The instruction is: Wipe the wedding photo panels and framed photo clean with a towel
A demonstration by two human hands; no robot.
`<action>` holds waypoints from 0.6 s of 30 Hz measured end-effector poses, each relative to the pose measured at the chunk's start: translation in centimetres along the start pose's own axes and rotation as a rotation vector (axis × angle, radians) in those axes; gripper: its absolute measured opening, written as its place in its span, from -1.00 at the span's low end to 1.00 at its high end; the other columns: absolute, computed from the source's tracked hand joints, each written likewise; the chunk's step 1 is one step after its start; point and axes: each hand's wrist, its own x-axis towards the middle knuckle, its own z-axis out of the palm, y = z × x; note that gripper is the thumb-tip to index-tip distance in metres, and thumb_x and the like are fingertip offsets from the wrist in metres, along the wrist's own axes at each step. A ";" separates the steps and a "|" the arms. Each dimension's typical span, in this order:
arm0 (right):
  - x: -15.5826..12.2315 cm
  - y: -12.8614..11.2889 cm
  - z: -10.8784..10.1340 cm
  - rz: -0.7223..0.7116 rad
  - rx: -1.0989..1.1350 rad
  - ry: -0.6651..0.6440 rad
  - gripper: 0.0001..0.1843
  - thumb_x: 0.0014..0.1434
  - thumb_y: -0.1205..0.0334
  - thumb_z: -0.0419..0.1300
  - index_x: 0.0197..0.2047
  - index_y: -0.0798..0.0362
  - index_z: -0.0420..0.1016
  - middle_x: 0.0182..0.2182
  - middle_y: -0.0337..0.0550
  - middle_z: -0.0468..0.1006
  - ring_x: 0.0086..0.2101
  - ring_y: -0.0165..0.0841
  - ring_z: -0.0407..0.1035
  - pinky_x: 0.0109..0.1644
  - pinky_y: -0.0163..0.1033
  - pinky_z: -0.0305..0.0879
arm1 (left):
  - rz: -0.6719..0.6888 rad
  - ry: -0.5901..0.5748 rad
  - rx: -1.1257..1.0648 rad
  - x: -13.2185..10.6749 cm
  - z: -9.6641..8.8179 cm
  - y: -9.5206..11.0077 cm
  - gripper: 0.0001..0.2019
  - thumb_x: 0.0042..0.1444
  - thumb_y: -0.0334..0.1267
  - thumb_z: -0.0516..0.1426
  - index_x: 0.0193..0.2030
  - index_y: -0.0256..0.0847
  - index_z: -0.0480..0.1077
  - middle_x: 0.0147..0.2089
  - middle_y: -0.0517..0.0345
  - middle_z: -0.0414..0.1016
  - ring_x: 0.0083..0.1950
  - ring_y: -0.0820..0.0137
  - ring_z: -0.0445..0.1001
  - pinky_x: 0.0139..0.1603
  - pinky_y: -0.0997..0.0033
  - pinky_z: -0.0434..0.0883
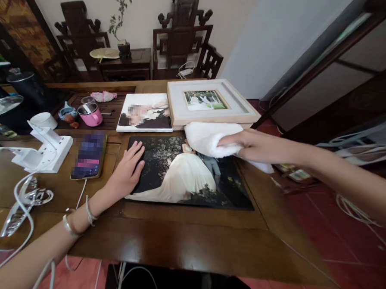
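A dark wedding photo panel (191,179) lies flat on the wooden table (181,239), showing a white gown and a figure in grey. Across its left edge rests my left hand (128,169), fingers stretched out flat. My right hand (245,143) grips a white cloth (209,137) over the panel's upper right part, covering the tops of the pictured figures. Just behind the panel are a smaller white-edged photo panel (145,124) and a pale wooden picture frame (210,119) with a wedding photo inside.
Left of the panel lie a phone (88,156), a white power strip (58,150) with cables and a clear hair claw (28,202). A pink cup (92,115) stands on the dark tea tray (115,108). Wooden chairs (184,36) stand behind.
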 end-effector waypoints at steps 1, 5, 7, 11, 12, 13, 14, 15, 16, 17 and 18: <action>-0.6 -0.3 0.4 -0.003 -0.027 -0.031 -0.41 -0.18 0.43 -0.07 -0.10 0.17 0.56 -0.21 -0.02 0.59 -0.21 -0.20 0.44 -0.02 -0.10 0.30 | 0.001 0.005 -0.003 0.0 0.0 0.0 -0.54 0.34 -0.22 -0.12 0.32 -0.32 0.14 0.42 -0.17 0.06 0.47 0.19 -0.09 0.41 -0.02 -0.04; -4.6 -2.5 2.5 0.062 -0.107 -0.119 -0.38 -0.12 0.43 -0.02 0.01 -0.03 0.51 -0.15 -0.04 0.55 -0.09 -0.12 0.43 0.02 -0.01 0.33 | -0.002 0.015 0.001 0.0 0.1 0.0 -0.54 0.34 -0.22 -0.12 0.32 -0.32 0.15 0.42 -0.17 0.07 0.47 0.20 -0.07 0.41 -0.02 -0.03; -7.0 -4.0 3.5 0.086 -0.073 -0.207 -0.40 -0.12 0.44 -0.01 -0.04 -0.19 0.52 -0.16 -0.13 0.56 -0.08 -0.11 0.45 0.02 0.00 0.36 | -0.010 0.014 0.007 -0.1 0.1 0.0 -0.54 0.34 -0.23 -0.12 0.32 -0.33 0.15 0.42 -0.17 0.07 0.47 0.20 -0.07 0.41 -0.03 -0.03; -10.3 -6.6 4.6 0.015 0.016 -0.274 -0.40 -0.06 0.49 -0.05 -0.11 -0.34 0.51 0.10 -0.33 0.47 0.16 -0.16 0.29 0.21 -0.03 0.24 | -0.010 0.012 0.000 -0.1 0.2 -0.1 -0.54 0.34 -0.22 -0.13 0.33 -0.31 0.14 0.42 -0.16 0.06 0.47 0.20 -0.09 0.41 -0.04 -0.04; -10.5 -7.0 4.6 0.006 0.019 -0.269 -0.39 -0.05 0.50 -0.05 -0.11 -0.35 0.51 0.14 -0.36 0.44 0.18 -0.18 0.25 0.23 -0.05 0.21 | -0.009 0.011 -0.001 -0.1 0.2 -0.1 -0.54 0.34 -0.21 -0.13 0.33 -0.30 0.14 0.42 -0.16 0.06 0.47 0.20 -0.08 0.41 -0.04 -0.03; -10.3 -7.2 4.5 0.006 0.013 -0.269 -0.38 -0.05 0.51 -0.05 -0.10 -0.34 0.51 0.14 -0.35 0.44 0.18 -0.18 0.26 0.22 -0.05 0.22 | -0.008 0.010 0.000 0.0 0.2 -0.1 -0.54 0.34 -0.21 -0.13 0.33 -0.30 0.14 0.42 -0.15 0.06 0.47 0.20 -0.08 0.40 -0.04 -0.03; -9.7 -7.2 4.3 0.016 -0.003 -0.268 -0.37 -0.05 0.52 -0.05 -0.10 -0.33 0.52 0.10 -0.31 0.48 0.15 -0.18 0.30 0.19 -0.05 0.26 | -0.009 0.009 0.004 0.0 0.1 -0.1 -0.53 0.34 -0.21 -0.13 0.33 -0.30 0.14 0.42 -0.16 0.05 0.47 0.19 -0.08 0.40 -0.05 -0.03; -8.9 -7.1 4.1 0.026 -0.027 -0.265 -0.36 -0.05 0.53 -0.06 -0.07 -0.30 0.52 0.03 -0.25 0.52 0.10 -0.18 0.35 0.15 -0.04 0.31 | -0.010 0.008 0.010 0.0 0.1 -0.1 -0.53 0.34 -0.21 -0.13 0.33 -0.31 0.13 0.42 -0.16 0.05 0.47 0.19 -0.08 0.40 -0.04 -0.03; -7.7 -6.9 3.9 0.030 -0.058 -0.255 -0.35 -0.06 0.54 -0.06 -0.04 -0.25 0.51 -0.02 -0.19 0.55 0.07 -0.16 0.39 0.12 -0.02 0.34 | -0.011 0.006 0.014 0.0 0.1 -0.1 -0.53 0.33 -0.21 -0.13 0.33 -0.32 0.13 0.42 -0.16 0.05 0.47 0.19 -0.08 0.40 -0.04 -0.03; -6.4 -6.6 3.7 0.030 -0.092 -0.233 -0.34 -0.06 0.55 -0.05 0.01 -0.20 0.50 -0.05 -0.15 0.56 0.06 -0.15 0.40 0.11 0.00 0.35 | -0.012 0.005 0.017 0.0 0.1 -0.1 -0.53 0.34 -0.21 -0.13 0.33 -0.32 0.13 0.42 -0.16 0.05 0.47 0.19 -0.08 0.40 -0.05 -0.03; -4.9 -6.3 3.5 0.026 -0.128 -0.199 -0.32 -0.06 0.56 -0.05 0.06 -0.15 0.47 -0.03 -0.11 0.56 0.07 -0.13 0.38 0.12 0.04 0.33 | -0.012 0.004 0.016 0.0 0.1 -0.1 -0.53 0.34 -0.21 -0.13 0.33 -0.31 0.13 0.43 -0.15 0.05 0.47 0.19 -0.08 0.40 -0.05 -0.02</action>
